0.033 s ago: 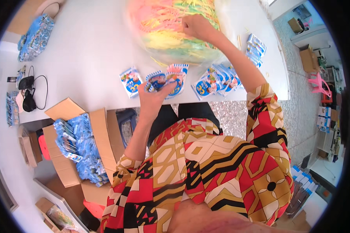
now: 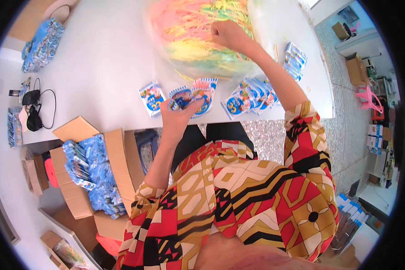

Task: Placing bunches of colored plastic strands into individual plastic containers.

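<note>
My left hand (image 2: 176, 118) is closed round a small blue-and-white printed packet (image 2: 180, 95) near the table's front edge. Its fingertips lie over a second packet (image 2: 206, 90) of the same kind, just to the right. Another such packet (image 2: 151, 99) lies flat to the left of this hand. Farther off, my right hand (image 2: 231, 36) is curled into a fist above a clear plastic bag heaped with thin pink, yellow and green strips (image 2: 189, 31). Whatever that fist holds is hidden.
Overlapping packets (image 2: 249, 99) lie under my right forearm, with another row (image 2: 294, 60) beyond it. An open carton (image 2: 119, 157) of blue packets stands at the left, below the white table (image 2: 99, 90). Black corded objects (image 2: 33, 108) and a bundle of packets (image 2: 42, 45) sit on the table's left side.
The table and its packets appear very slightly lower in the picture. Both hands keep the same pose.
</note>
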The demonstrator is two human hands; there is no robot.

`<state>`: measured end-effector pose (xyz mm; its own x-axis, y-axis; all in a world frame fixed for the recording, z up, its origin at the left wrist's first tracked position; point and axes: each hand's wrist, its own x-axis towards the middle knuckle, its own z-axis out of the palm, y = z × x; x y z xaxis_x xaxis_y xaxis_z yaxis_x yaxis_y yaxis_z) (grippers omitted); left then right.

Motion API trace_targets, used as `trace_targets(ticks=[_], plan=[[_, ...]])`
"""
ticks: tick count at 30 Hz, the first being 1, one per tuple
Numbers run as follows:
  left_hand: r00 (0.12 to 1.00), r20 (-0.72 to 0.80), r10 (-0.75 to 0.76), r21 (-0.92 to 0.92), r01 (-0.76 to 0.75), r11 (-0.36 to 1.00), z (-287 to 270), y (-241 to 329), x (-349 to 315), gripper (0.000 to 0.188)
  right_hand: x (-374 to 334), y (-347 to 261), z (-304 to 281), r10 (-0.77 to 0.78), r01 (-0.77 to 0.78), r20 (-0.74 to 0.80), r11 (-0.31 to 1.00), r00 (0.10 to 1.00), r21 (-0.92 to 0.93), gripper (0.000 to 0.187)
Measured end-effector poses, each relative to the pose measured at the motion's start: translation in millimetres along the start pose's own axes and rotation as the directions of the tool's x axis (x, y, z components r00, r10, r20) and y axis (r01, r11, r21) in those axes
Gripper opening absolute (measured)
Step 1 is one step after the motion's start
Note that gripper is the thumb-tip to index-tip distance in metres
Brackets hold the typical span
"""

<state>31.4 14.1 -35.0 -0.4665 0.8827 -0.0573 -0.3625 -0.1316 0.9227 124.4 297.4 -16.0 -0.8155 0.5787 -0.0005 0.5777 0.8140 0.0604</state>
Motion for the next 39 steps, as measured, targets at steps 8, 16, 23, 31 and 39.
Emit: trace_targets(ticks=[8,16,23,31,39], plan=[[0.999,0.046,-0.016,0.0,0.016,1.0,1,-1,-3,0.02,-86,-66,-62,0.035,0.223,-0.235,0.207,0.971,0.953,0.032],[0.998,0.037,0.06,0.043,-0.061,0.997,6,-1,4,0.021,-123,-96,-74,-0.018,0.377,-0.387,0.271,0.922,0.886,0.023],[0.997,0.067,0.039,0.022,-0.041,0.999,5,6,8,0.022,-120,-98,-65,-0.119,0.427,-0.424,0.464,0.898,0.776,0.014],[1.0,-0.008,0.011,0.025,-0.011,1.0,1,-4,5,0.029,-131,-102,-63,-0.079,0.413,-0.439,0.519,0.895,0.748,0.028],[0.974,0.121,-0.189,0.128,0.173,0.977,-3,-1,-10,0.027,-156,-94,-54,-0.035,0.096,-0.09,0.301,0.995,0.949,0.018]])
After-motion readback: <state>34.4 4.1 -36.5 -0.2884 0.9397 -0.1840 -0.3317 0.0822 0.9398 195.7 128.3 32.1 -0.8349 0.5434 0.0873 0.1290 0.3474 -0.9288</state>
